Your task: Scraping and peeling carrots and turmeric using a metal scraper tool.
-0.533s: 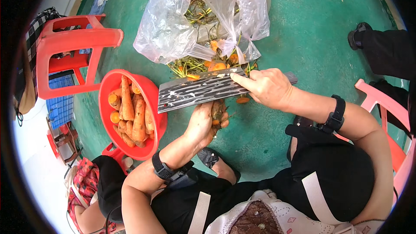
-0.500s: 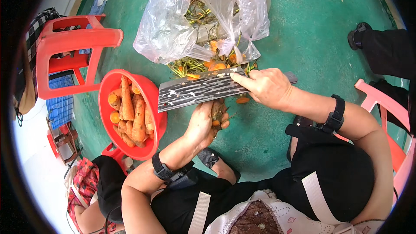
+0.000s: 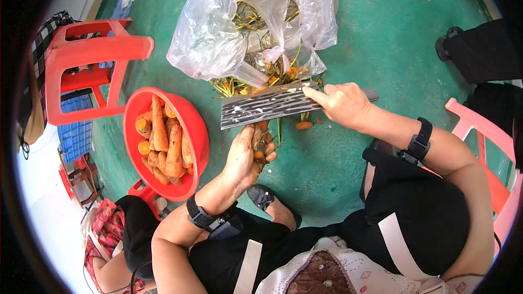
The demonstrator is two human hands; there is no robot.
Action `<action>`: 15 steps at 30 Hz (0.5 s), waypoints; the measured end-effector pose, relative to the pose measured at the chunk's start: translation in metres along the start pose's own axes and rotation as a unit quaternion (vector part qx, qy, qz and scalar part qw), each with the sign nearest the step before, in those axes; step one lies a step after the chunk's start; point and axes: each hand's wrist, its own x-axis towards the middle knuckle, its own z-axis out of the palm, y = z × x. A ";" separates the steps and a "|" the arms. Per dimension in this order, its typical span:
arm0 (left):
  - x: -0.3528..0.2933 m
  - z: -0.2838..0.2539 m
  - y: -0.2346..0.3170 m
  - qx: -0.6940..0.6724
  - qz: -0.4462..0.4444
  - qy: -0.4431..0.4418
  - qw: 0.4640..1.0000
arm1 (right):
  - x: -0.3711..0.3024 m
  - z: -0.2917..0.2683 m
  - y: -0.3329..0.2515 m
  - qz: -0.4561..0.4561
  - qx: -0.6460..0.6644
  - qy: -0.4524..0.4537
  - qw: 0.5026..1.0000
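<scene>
My left hand (image 3: 243,159) grips a muddy carrot (image 3: 259,140), holding it upright over the green floor. My right hand (image 3: 342,103) holds a broad cleaver (image 3: 267,105) by its handle, forefinger laid along the blade's spine. The blade lies flat across the top end of the carrot. A red bowl (image 3: 192,122) with several scraped orange carrots (image 3: 163,141) stands just left of my left hand. Behind the blade a clear plastic bag (image 3: 250,22) lies open, with carrot tops and peelings (image 3: 272,73) spilling from it.
A red plastic stool (image 3: 87,71) stands at the left, a pink one (image 3: 490,147) under my right side. Another person's dark shoe and leg (image 3: 463,49) show at the upper right. A carrot slice (image 3: 304,125) lies on the floor. Blue crate (image 3: 73,130) at left.
The cleaver has shifted slightly along the carrot's top; both hands stay almost where they were.
</scene>
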 end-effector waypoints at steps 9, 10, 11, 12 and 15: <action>0.003 -0.004 -0.008 -0.047 0.006 0.016 0.999 | 0.012 -0.013 -0.019 0.148 0.182 -0.138 0.962; 0.004 -0.003 -0.007 -0.037 0.012 0.021 0.999 | 0.015 -0.015 -0.018 0.191 0.236 -0.139 0.943; 0.006 -0.002 -0.006 -0.027 0.016 0.028 0.999 | 0.018 -0.016 -0.017 0.232 0.291 -0.141 0.917; 0.007 -0.001 -0.005 -0.018 0.020 0.034 0.999 | 0.021 -0.019 -0.015 0.273 0.344 -0.143 0.887; 0.005 -0.004 -0.006 0.012 0.043 -0.005 0.999 | 0.023 -0.025 -0.010 0.270 0.277 -0.104 0.916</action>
